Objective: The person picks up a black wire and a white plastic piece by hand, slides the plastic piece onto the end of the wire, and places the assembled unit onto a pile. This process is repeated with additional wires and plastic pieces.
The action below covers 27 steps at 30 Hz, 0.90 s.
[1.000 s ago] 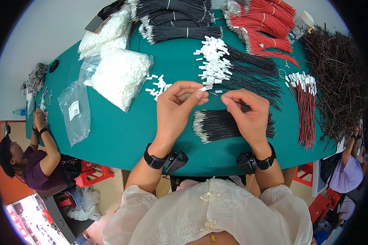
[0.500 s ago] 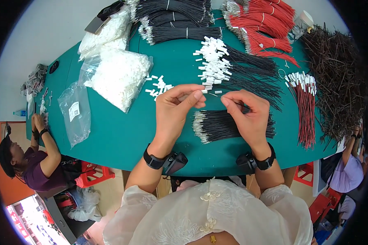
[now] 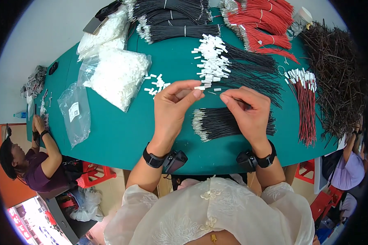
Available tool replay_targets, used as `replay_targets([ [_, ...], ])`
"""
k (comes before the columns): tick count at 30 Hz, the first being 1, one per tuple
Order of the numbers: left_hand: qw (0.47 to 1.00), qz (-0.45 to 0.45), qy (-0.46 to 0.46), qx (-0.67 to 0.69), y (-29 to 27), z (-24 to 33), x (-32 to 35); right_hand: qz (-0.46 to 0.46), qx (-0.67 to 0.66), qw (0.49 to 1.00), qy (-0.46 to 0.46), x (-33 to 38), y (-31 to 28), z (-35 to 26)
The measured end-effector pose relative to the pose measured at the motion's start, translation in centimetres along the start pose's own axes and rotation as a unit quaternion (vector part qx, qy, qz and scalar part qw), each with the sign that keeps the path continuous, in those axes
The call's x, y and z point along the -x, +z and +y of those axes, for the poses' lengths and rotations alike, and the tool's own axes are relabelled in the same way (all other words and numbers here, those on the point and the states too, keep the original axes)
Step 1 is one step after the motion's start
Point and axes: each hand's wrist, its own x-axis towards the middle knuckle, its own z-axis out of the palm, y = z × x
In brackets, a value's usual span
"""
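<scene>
My left hand (image 3: 173, 106) pinches a small white plastic connector (image 3: 199, 87) between thumb and forefinger above the green table (image 3: 122, 134). My right hand (image 3: 247, 112) pinches a thin black wire (image 3: 235, 99) whose bare metal tip (image 3: 212, 93) points at the connector, a short gap apart. Under my right hand lies a bundle of black wires with stripped ends (image 3: 216, 122). Just beyond my hands is a pile of black wires fitted with white connectors (image 3: 216, 61). A few loose white connectors (image 3: 155, 83) lie left of my left hand.
Bags of white connectors (image 3: 114, 75) and an empty clear bag (image 3: 73, 114) sit at the left. Black wire bundles (image 3: 171, 20), red wire bundles (image 3: 265, 20), red wires with white connectors (image 3: 304, 102) and a dark wire heap (image 3: 335, 77) lie beyond. Another person (image 3: 32, 163) sits at left.
My hands have drawn slightly apart; the left hand now holds a connector up with the wire tip aimed at it.
</scene>
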Motion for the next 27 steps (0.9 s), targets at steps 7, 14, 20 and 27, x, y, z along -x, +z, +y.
replay_targets([
  [7, 0.999, 0.001, -0.005, -0.038, 0.2, 0.43, 0.2, 0.003, 0.004, 1.0, 0.005, 0.03, 0.05, 0.1],
  [14, 1.0, -0.002, -0.027, -0.016, 0.02, 0.23, 0.15, 0.0, -0.009, 1.0, 0.013, 0.05, 0.05, -0.08],
  [20, 0.997, -0.028, -0.066, 0.009, -0.25, 0.18, -0.06, -0.003, -0.01, 1.0, 0.021, 0.1, 0.09, 0.04],
  [27, 0.997, -0.046, -0.054, -0.004, -0.3, 0.23, -0.12, -0.005, -0.002, 1.0, 0.004, 0.04, -0.02, -0.03],
])
